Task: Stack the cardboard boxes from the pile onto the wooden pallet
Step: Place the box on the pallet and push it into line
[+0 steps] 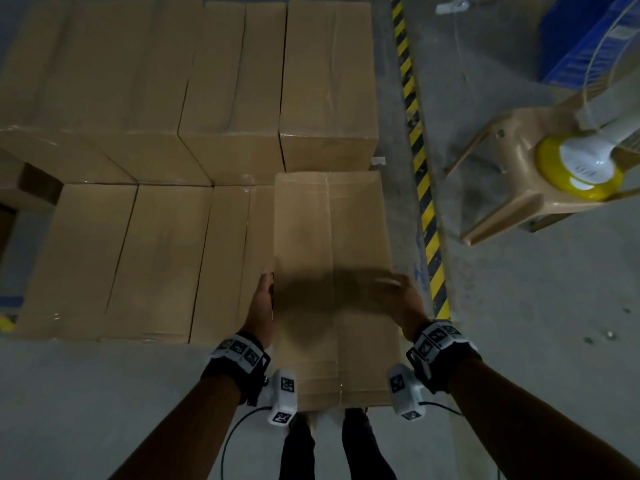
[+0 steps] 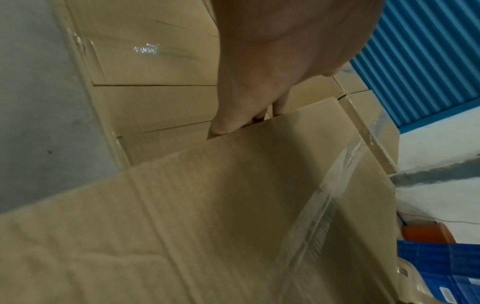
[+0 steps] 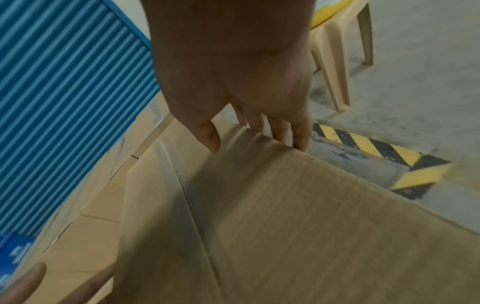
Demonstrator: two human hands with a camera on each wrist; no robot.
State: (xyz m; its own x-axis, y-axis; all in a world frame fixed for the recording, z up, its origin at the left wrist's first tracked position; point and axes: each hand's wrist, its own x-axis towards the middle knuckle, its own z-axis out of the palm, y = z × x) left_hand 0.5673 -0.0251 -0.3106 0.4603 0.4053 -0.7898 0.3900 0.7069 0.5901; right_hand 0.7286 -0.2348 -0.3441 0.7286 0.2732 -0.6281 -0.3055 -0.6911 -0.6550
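Your left hand [image 1: 263, 303] and right hand [image 1: 403, 299] clasp opposite long sides of a cardboard box [image 1: 332, 271], fingers wrapped over its edges. The box sits at the right end of the near row of stacked boxes [image 1: 138, 258], beside the striped floor tape [image 1: 420, 174].

Warehouse floor.
Concrete floor [image 1: 519, 306], hazard-striped tape [image 1: 420, 174], stacked cardboard boxes [image 1: 138, 98], blue corrugated wall [image 3: 64, 92].
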